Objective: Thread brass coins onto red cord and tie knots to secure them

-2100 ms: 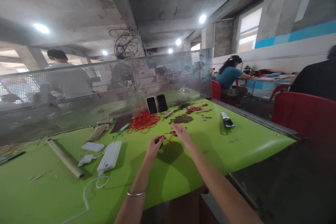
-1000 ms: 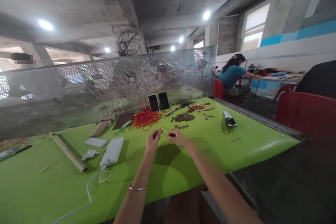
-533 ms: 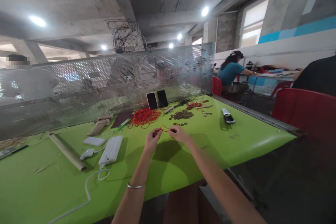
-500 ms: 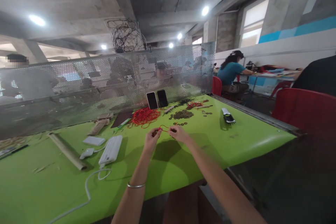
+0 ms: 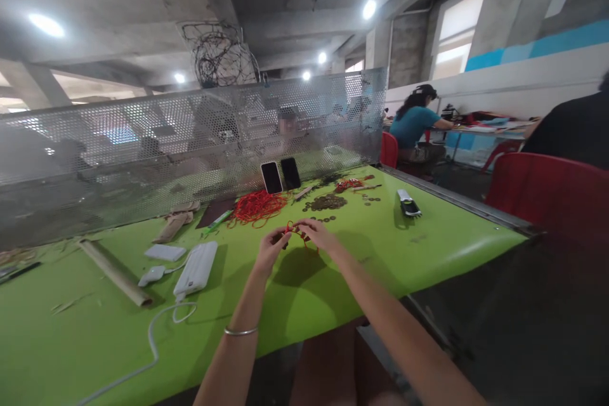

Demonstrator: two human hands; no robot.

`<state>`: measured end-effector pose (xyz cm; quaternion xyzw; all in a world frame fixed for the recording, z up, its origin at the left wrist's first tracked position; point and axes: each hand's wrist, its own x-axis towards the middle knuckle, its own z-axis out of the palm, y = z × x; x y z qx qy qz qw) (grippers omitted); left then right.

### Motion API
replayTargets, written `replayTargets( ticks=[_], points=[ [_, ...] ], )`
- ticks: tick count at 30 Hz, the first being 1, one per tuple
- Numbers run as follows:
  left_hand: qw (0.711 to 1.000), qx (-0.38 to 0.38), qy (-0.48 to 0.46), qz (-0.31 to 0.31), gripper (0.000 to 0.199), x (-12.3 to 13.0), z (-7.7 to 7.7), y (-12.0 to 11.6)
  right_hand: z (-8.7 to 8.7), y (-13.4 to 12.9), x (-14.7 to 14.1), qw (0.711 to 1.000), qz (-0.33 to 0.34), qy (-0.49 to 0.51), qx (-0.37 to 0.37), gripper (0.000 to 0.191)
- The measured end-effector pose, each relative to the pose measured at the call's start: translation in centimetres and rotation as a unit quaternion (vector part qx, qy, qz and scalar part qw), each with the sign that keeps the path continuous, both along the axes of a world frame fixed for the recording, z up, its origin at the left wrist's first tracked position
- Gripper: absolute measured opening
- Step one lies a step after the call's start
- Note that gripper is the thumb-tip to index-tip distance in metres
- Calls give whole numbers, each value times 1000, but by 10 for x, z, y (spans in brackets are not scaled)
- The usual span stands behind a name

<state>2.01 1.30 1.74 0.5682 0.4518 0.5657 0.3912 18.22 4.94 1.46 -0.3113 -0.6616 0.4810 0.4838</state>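
Observation:
Over the green tabletop (image 5: 361, 279), my left hand (image 5: 271, 245) pinches a red cord (image 5: 288, 228) between thumb and fingers. My right hand (image 5: 314, 232) is close beside it, fingers bent and closed on the same cord, with a loose red end hanging below. Small dark pieces show by the left fingers, too small to make out. Just beyond my hands lie a pile of brown round coins (image 5: 328, 202) and a heap of red cords (image 5: 259, 206).
Two phones (image 5: 272, 177) lean against the perforated metal screen (image 5: 190, 158). On the left lie a white power bank (image 5: 196, 268) with its cable, a cardboard tube (image 5: 114, 271) and gloves (image 5: 176, 223). A silver-and-black device (image 5: 408, 203) lies right. A person (image 5: 415, 124) sits farther off.
My right hand has moved left and up, nearer my left hand. The cord stretched between them is now bunched at the left fingers, with an end dangling. The view has shifted slightly.

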Motion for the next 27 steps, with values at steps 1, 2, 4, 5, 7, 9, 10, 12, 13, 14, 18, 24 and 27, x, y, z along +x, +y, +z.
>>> replayTargets(
  ticks=[1, 2, 4, 5, 7, 9, 10, 12, 13, 14, 18, 24, 27],
  points=[
    [1000, -2, 0, -8, 35, 1, 0, 0, 0, 0, -1, 1000, 12, 4, -6, 19],
    [1000, -2, 0, -14, 34, 1, -1, 0, 0, 0, -2, 1000, 23, 7, -10, 19],
    [1000, -3, -3, -22, 33, 2, -3, 1, -1, 0, -3, 999, 41, 17, -18, 20],
    [1000, -2, -5, -25, 32, 2, -3, 1, -2, 0, -3, 998, 47, 22, -21, 21],
    [1000, -2, -8, -29, 32, 2, -4, 2, -4, 1, -3, 998, 56, 34, -27, 20],
    [999, -1, -9, -35, 32, 2, -4, 2, -6, 2, -2, 996, 65, 44, -33, 18],
    [999, -1, -9, -37, 31, 2, -4, 2, -6, 3, -3, 996, 70, 48, -37, 17],
    [999, 0, -11, -40, 30, 3, -4, 2, -7, 3, -4, 994, 81, 54, -48, 14],
    [999, 0, -13, -41, 30, 4, -4, 1, -7, 4, -4, 993, 84, 57, -53, 14],
    [999, 0, -14, -42, 31, 4, -3, 1, -7, 3, -5, 993, 86, 60, -56, 13],
    [999, -3, -20, -46, 36, 6, -2, 0, -5, 3, -5, 993, 77, 65, -63, 13],
    [999, -17, -25, -35, 38, 6, -2, 1, -6, 4, -2, 996, 66, 24, -52, 13],
    [999, -26, -31, -27, 37, 7, -2, 3, -6, 5, -1, 998, 53, -1, -40, 13]
  ],
)
